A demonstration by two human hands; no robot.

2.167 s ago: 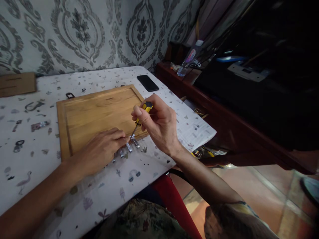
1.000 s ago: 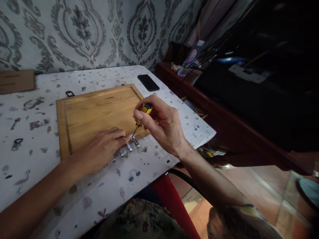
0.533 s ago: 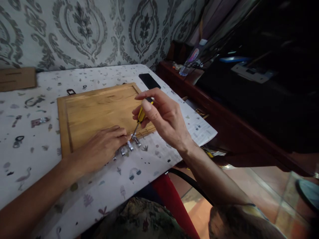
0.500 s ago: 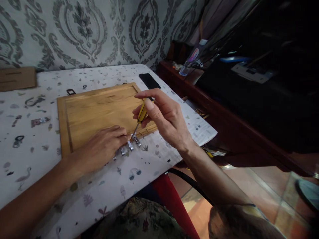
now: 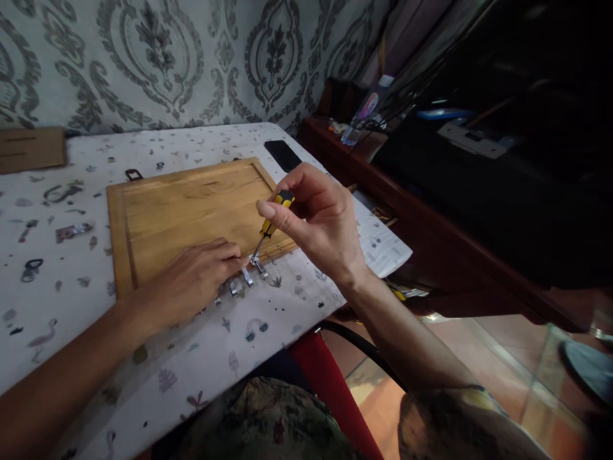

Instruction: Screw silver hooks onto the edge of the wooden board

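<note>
A wooden panel [image 5: 191, 211] with a raised frame lies flat on the table. Along its near edge sit several small metal clips [image 5: 247, 276]. My right hand [image 5: 320, 223] has its thumb and fingers on the yellow and black handle of a screwdriver [image 5: 270, 223]. The screwdriver stands tilted, its tip at the rightmost metal clip [image 5: 260, 268]. My left hand [image 5: 198, 271] rests on the panel's near edge, fingers together, with its fingertips beside the screwdriver tip; what they press or pinch is too small to tell.
Beyond the panel lies a black phone [image 5: 282, 155]. A metal latch [image 5: 73, 232] is on the left of the tablecloth, a cardboard piece [image 5: 31, 150] at the back left. A bottle [image 5: 366, 110] stands on the dark red furniture [image 5: 431, 217] at right.
The fingers of my right hand have shifted around the screwdriver handle, the index finger now curled rather than stretched out. My left hand and the panel stay in place.
</note>
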